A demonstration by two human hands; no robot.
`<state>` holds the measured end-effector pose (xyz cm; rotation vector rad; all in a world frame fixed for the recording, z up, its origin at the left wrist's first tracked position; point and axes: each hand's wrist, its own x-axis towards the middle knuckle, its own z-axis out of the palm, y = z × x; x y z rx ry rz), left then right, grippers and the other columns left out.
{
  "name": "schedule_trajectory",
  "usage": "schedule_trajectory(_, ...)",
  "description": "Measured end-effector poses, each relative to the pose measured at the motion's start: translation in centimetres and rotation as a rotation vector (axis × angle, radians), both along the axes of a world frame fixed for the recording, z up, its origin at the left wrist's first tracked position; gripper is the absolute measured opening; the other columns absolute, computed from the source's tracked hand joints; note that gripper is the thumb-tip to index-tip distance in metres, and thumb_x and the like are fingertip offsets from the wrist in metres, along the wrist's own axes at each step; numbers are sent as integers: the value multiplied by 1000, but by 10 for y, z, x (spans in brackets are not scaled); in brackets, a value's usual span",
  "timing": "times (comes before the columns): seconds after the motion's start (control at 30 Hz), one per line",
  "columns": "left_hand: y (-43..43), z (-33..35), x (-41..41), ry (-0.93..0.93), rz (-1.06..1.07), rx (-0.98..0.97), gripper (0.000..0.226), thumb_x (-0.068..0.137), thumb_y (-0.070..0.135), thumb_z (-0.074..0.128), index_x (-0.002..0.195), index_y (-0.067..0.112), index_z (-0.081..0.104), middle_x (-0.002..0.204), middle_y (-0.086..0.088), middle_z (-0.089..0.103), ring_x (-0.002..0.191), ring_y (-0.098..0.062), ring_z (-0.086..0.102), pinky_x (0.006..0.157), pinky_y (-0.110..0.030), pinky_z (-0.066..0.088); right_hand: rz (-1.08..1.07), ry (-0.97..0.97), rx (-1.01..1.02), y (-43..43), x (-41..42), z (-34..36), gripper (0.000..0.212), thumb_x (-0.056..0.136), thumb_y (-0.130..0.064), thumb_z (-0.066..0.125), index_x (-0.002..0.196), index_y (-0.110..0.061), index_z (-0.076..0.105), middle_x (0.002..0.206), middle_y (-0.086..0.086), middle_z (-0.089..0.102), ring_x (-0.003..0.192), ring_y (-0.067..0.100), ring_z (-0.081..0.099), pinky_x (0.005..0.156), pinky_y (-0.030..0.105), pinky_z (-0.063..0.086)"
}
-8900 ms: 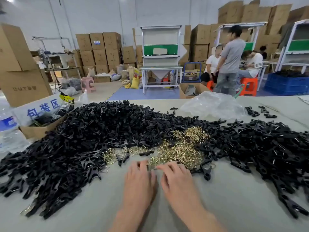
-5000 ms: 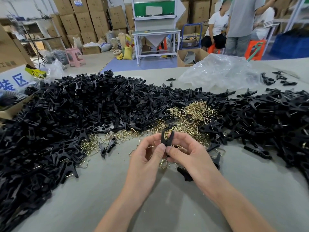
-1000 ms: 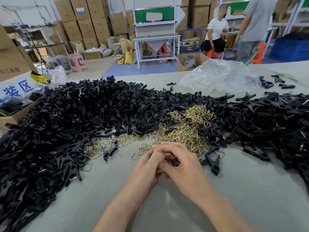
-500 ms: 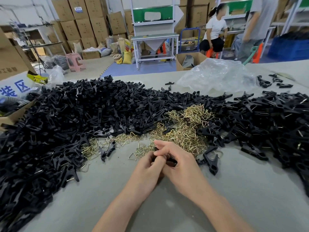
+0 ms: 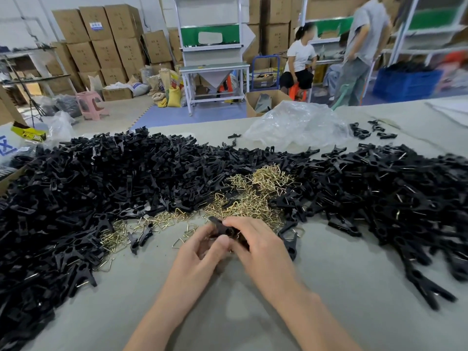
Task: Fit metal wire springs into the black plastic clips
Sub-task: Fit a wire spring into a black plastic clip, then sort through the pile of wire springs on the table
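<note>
Two hands met just in front of the scattered brass-coloured springs (image 5: 253, 198): the left hand (image 5: 200, 254) and the right hand (image 5: 258, 247) each kept a clenched grip on one black clip (image 5: 220, 227), pinched between them just above the desk (image 5: 253, 315). Whether a spring already sat in it was hidden by the hands. The likely trouble, I judged, was a half-seated spring snapping out under tension, or the small clip slipping from the pinch into the heap of loose clips (image 5: 106, 178) and being lost there. A blue label (image 5: 96, 25) on a stacked carton (image 5: 101, 38) was too small to read. A white sign (image 5: 7, 147) at the left edge showed only part of a blue character.
</note>
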<state>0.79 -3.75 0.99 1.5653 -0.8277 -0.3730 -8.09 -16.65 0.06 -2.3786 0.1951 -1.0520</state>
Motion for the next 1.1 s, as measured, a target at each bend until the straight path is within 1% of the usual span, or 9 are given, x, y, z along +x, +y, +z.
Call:
schedule_trajectory(0.17, 1, -3, 0, 188, 20, -73, 58, 71, 78, 67, 119, 45, 65, 114, 6, 71, 96, -22, 69, 76, -37, 54, -198, -196, 464, -40, -29, 32, 22, 94, -33, 71, 111, -44, 63, 92, -19, 71, 80, 2, 66, 71, 20, 55)
schedule_trajectory(0.23, 1, -3, -1, 226, 18, -97, 56, 74, 76, 67, 119, 42, 66, 110, 0, 71, 88, -29, 64, 76, -48, 46, -318, -408, 607, -82, -42, 60, 28, 94, -27, 72, 115, -40, 61, 92, -17, 71, 80, -2, 67, 77, 21, 56)
schedule_trajectory(0.33, 1, -3, -3, 213, 39, -71, 38, 84, 60, 59, 116, 41, 67, 104, -2, 72, 79, -29, 62, 69, -47, 47, -434, -572, 1058, -142, -54, 100, 86, 90, -19, 75, 159, -18, 23, 88, -2, 69, 66, 0, 63, 88, 27, 55)
schedule_trajectory(0.4, 0, -2, -5, 188, 71, -37, 33, 84, 54, 57, 113, 44, 67, 97, -2, 72, 73, -21, 63, 59, -31, 51, -452, -450, 1207, -153, -57, 106, 107, 90, -19, 74, 161, -14, -7, 72, -1, 68, 64, 7, 60, 106, 36, 48)
schedule_trajectory(0.47, -1, -1, -5, 98, 160, 2, 27, 87, 50, 55, 112, 44, 65, 97, 6, 71, 76, -9, 67, 61, -23, 54, -450, -301, 1157, -136, -53, 99, 105, 91, -21, 69, 161, -17, -8, 68, -3, 72, 69, 10, 64, 102, 35, 52)
schedule_trajectory(0.57, -1, -6, 7, -152, 376, 119, 18, 98, 32, 56, 116, 33, 58, 105, 12, 64, 96, -10, 62, 83, -30, 52, -331, -151, 951, -86, -35, 73, 79, 98, -26, 60, 161, -26, 14, 82, -16, 74, 72, 24, 68, 62, 17, 53)
schedule_trajectory(0.73, 22, -14, 49, -624, 829, 538, 35, 88, 12, 69, 122, 7, 64, 123, -20, 58, 116, -39, 51, 101, -50, 37, -56, 80, 601, -9, 13, 35, 42, 103, -24, 54, 142, -38, 48, 107, -20, 67, 78, 11, 66, 71, 29, 57)
schedule_trajectory(0.93, 41, -13, 78, -522, 855, 827, 40, 91, 28, 64, 126, 9, 65, 123, -22, 61, 125, -42, 47, 108, -53, 30, -79, 186, -10, 23, 36, 9, 31, 102, -18, 53, 130, -27, 62, 112, -11, 66, 102, 11, 58, 92, 28, 47)
schedule_trajectory(1.1, 42, -12, 80, -517, 804, 852, 31, 96, 30, 57, 122, 17, 66, 122, -12, 60, 125, -34, 43, 102, -48, 33, -240, 189, -220, 15, 29, -1, 16, 86, -22, 75, 101, -26, 74, 98, -7, 66, 92, 20, 62, 78, 36, 52)
